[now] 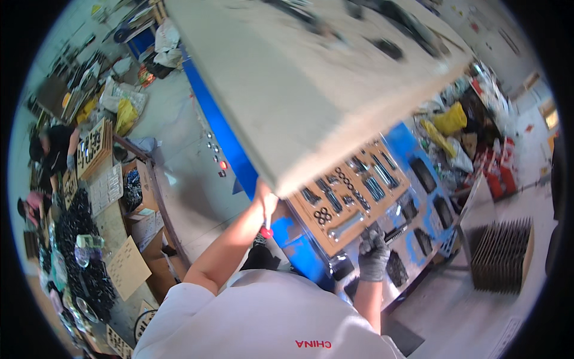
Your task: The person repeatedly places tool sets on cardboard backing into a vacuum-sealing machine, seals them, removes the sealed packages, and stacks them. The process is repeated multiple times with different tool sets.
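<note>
A large beige slab (257,90) hangs tilted in front of me, its near edge smeared by motion. My bare left hand (265,198) is closed at its near corner, some fingers hidden; a small red-ended piece (266,232) shows just below. Under the slab, a tan tool insert (354,210) holds a wrench (345,225), several black rings (323,215) and rows of metal tool parts. My right hand (373,256), in a grey glove, is beside the insert's near right corner. Its fingers are curled; what they hold is unclear. A dark ribbed piece (396,233) lies by the fingertips.
Dark tools (412,27) lie on the slab. Black moulded pieces (443,212) sit right of the insert on a blue-edged surface. A rack of thin brown sheets (501,254) stands at right. At left, two people work by a bench heaped with black parts (84,257).
</note>
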`<state>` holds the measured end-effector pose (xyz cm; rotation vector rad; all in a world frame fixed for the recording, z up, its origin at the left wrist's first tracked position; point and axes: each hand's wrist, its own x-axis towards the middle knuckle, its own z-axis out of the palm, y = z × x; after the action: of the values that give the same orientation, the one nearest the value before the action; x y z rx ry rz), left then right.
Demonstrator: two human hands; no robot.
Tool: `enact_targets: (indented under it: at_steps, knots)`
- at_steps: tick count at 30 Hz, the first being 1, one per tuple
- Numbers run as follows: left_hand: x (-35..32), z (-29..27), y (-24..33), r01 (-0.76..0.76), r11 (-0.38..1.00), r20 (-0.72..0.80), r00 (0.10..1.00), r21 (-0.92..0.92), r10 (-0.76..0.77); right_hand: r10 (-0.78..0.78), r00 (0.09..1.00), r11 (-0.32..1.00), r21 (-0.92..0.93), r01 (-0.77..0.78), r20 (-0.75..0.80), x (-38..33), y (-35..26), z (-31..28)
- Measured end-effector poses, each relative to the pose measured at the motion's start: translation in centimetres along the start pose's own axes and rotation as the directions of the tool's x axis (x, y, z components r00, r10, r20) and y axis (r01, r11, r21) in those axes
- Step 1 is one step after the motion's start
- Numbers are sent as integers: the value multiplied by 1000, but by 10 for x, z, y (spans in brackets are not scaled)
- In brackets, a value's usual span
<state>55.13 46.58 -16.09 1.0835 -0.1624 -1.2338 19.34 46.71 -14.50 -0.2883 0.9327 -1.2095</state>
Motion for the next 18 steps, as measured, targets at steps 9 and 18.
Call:
enact_targets:
  at_steps: [9,18]
  knots:
    - [-81,51,-61,105,993,-14,994,54,-105,-99,995,994,54,100,-17,-42,-49,-87]
    - [-207,115,-168,521,801,290,750,295,-594,-260,947,947,-240,212,-189,-127,-178,-273]
